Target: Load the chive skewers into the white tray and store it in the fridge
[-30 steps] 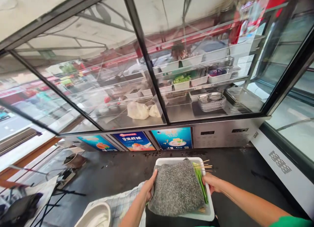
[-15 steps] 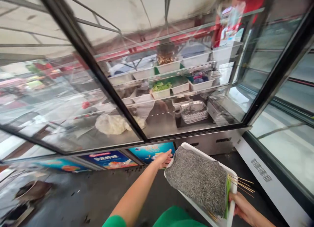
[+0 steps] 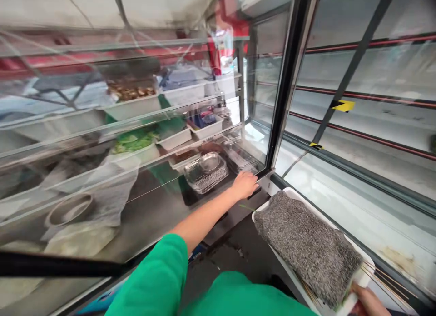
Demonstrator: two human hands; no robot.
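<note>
Left hand (image 3: 244, 184): fingers flat on the lower edge of the glass door (image 3: 143, 138) of the display case, beside the black frame post (image 3: 289, 79); gripping or only pressing, can't tell. Right hand (image 3: 369, 302): near right corner, mostly cut off, clamped on the near end of 1 white tray (image 3: 272, 206). Tray tilted, held clear of the case, right of the left hand. On it: 1 grey speckled cloth (image 3: 306, 243) covering most of it, several wooden skewers (image 3: 384, 275) poking out near the right hand. Behind the glass: 1 stack of metal trays (image 3: 206, 173), at least 4 white bins (image 3: 177, 138) on 2 shelves, 1 with greens (image 3: 131, 143). Glass blocks access to all of it.
</note>
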